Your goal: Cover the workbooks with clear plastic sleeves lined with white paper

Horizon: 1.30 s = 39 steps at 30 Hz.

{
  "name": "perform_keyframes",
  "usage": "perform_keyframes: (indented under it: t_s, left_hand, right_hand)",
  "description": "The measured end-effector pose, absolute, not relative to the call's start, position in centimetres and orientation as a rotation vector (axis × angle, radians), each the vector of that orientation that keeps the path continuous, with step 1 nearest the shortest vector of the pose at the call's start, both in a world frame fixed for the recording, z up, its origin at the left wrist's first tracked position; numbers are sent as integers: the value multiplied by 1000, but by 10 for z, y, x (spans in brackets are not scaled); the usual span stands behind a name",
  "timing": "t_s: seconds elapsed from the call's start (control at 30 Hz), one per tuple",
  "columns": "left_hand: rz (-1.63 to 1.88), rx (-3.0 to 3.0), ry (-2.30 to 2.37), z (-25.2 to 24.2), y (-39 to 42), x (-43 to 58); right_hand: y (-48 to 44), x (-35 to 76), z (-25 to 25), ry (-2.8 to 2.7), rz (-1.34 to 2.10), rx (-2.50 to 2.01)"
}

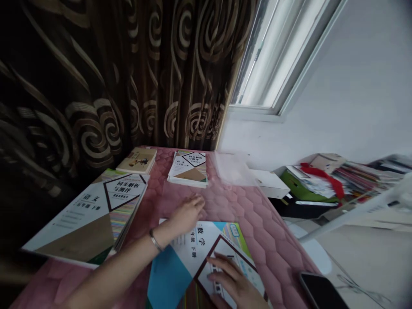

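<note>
Head view: left hand [186, 215] spread on pink quilted cover [247, 201]; right hand [233, 281] splayed on blue-white maths workbook [189, 244]; white workbook [187, 169] lies beyond.

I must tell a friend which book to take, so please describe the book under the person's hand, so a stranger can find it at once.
On the pink quilted table cover beside the dark swirl-patterned curtain, look at the edge nearest the person. Under the right hand lies a white paperback workbook. Its blue triangle and title 数学 set it apart from the workbook to its left, which has a brown triangle.
</note>
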State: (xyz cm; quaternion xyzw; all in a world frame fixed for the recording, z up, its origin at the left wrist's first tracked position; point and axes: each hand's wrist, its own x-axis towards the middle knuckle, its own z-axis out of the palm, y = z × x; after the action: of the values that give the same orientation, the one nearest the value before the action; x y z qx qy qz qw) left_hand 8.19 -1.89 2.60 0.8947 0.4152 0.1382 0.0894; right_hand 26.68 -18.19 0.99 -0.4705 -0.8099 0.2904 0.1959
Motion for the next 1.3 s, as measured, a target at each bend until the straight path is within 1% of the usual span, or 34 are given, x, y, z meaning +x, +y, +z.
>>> perform_keyframes:
  t_s: [0.1, 0.23, 0.4, 0.53, 0.67, 0.73, 0.9, 1.03, 1.2, 1.3]
  left_hand:
    - [274, 2571, 1400, 17, -53, 69]
    - [234, 2509, 1558, 9, -76, 54]
    - [162, 2450, 1617, -9, -82, 34]
    - [217, 2477, 1619, -25, -78, 26]
    - [222, 2453, 1681, -26, -79, 28]
    - [188, 2425, 1714, -22, -79, 30]
    - [171, 2427, 1735, -15, -78, 33]
    - [321, 2304, 1788, -23, -76, 20]
    - [818, 2005, 1894, -36, -77, -13]
    - [981, 1846, 1847, -36, -80, -25]
  right_hand:
    - [-174, 265, 7, -2430, 720, -1417]
    - [-173, 261, -3, -2558, 765, -1450]
    - [-175, 260, -13, -2593, 737, -1441]
    - [-176, 260, -14, -2587, 715, -1421]
    - [-173, 264, -11, -2603, 739, -1391]
    - [-167, 273, -11, -2565, 674, -1432]
    - [-142, 307, -18, -2288, 340, -1712]
    - [-130, 324, -31, -2273, 287, -1720]
    - [-132, 327, -46, -2287, 211, -1662]
    - [-134, 327, -51, -2283, 223, -1638]
